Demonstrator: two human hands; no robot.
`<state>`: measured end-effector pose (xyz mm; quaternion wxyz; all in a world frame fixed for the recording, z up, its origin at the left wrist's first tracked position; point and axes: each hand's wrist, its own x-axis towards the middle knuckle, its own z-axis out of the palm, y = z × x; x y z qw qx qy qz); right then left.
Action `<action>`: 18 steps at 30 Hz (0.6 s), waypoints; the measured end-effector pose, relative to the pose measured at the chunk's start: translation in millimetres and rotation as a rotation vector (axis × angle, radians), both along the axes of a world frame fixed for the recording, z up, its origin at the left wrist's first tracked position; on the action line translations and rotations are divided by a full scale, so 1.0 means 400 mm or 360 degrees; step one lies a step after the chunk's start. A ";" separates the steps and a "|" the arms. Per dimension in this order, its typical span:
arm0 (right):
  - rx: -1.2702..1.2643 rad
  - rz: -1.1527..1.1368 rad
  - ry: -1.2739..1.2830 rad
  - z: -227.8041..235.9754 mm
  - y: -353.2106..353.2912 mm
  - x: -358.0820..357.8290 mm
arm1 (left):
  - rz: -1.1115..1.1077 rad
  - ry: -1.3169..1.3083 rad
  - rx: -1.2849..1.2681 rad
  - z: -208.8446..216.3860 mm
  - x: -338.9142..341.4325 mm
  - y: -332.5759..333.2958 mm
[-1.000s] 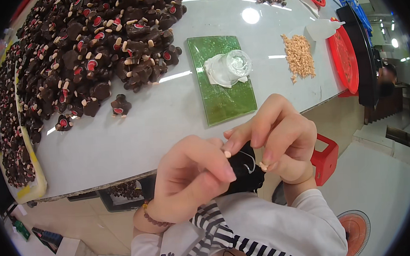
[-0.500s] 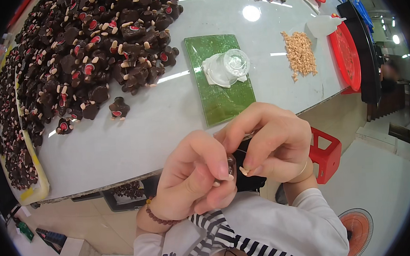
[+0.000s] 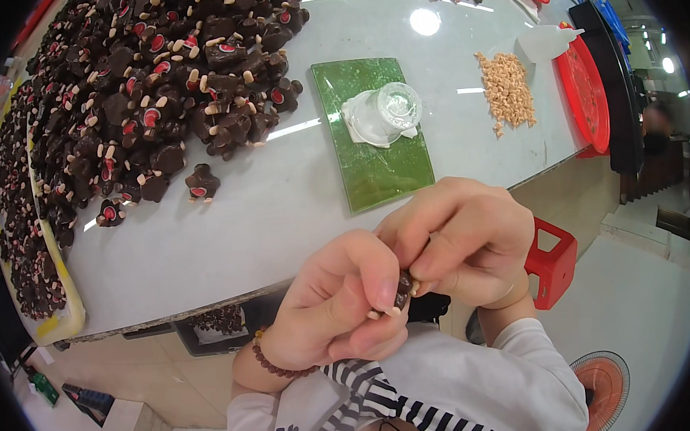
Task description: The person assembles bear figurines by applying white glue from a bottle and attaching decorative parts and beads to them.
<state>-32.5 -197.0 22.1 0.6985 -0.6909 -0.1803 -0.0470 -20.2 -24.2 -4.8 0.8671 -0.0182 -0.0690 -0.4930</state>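
Close to my body, just off the table's front edge, my left hand (image 3: 326, 296) is closed around a small dark brown figurine (image 3: 402, 291) with pale beige limb pieces. My fingers cover most of it. My right hand (image 3: 473, 243) pinches a tiny beige piece (image 3: 415, 287) against the figurine's right side. Beyond my hands a green mat (image 3: 382, 181) lies on the table, with a clear plastic cup (image 3: 400, 105) on a white patch. A heap of small beige pieces (image 3: 507, 91) is spread to the right.
A large pile of dark brown figurines (image 3: 156, 100) with red and beige parts covers the table's left. At right are a white squeeze bottle (image 3: 546, 43) and a red tray (image 3: 601, 113). A red stool (image 3: 553, 262) and a fan (image 3: 604, 381) stand below the table's right side.
My right hand has brought its beige piece left onto the figurine; before, a gap lay between them. My left hand has shifted slightly right and down, showing more of the figurine.
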 end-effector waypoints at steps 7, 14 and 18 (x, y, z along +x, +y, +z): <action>0.0168 -0.0152 0.0136 0.002 0.004 -0.015 | 0.0045 -0.0022 0.0145 0.008 -0.006 -0.003; 0.0289 -0.0033 0.0289 0.014 -0.007 -0.016 | 0.0035 -0.0062 0.0177 0.013 -0.005 -0.007; -0.0092 -0.0043 -0.0009 0.038 -0.063 -0.020 | -0.0130 -0.0058 0.0144 0.004 -0.007 0.009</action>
